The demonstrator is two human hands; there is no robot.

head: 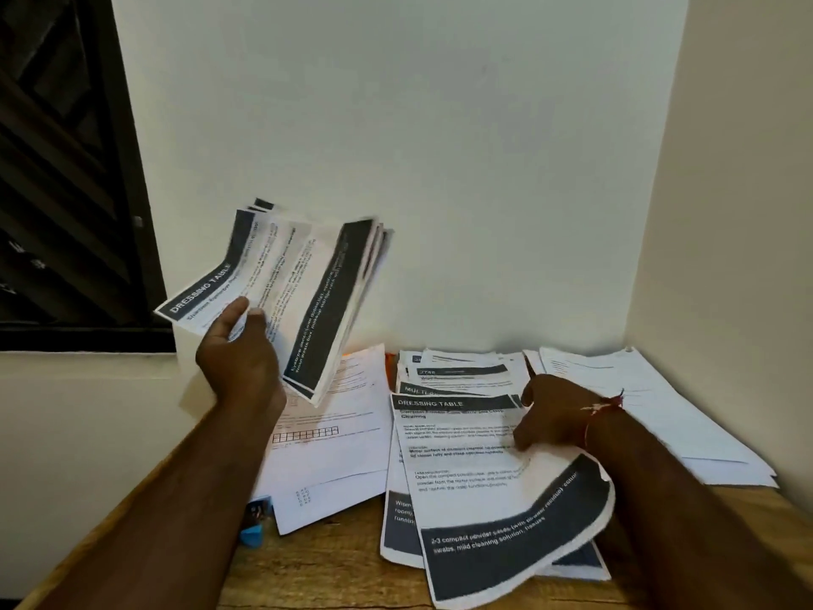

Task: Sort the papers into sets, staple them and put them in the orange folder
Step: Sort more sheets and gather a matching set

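White walls meet in a corner behind a wooden bench (pixel 334 565), and a dark slatted window (pixel 66 178) fills the upper left. The left grip (pixel 239 358) is raised above the bench, thumb and fingers closed round the lower edge of a sheaf of papers (pixel 290 288). These stand tilted and fanned, the "DRESSING TABLE" header edge to the left of that grip and the dark footer band to its right, so their long axis runs sideways. The right grip (pixel 554 411), a red thread (pixel 602 407) on its wrist, lies on the top sheet (pixel 479 468) of a loose pile; its fingertips touch the page, but whether they pinch it cannot be made out. That sheet lies header toward the wall and footer toward the person, its near right corner curling up under the wrist. Left of the right grip lies a stack of forms (pixel 338 438); to its right, a further white pile (pixel 651 416). Between the stacks, beyond the right grip, only a thin strip of the orange folder (pixel 389 362) shows. A blue object (pixel 253 523) beneath the left forearm is mostly hidden. Print is blurred.
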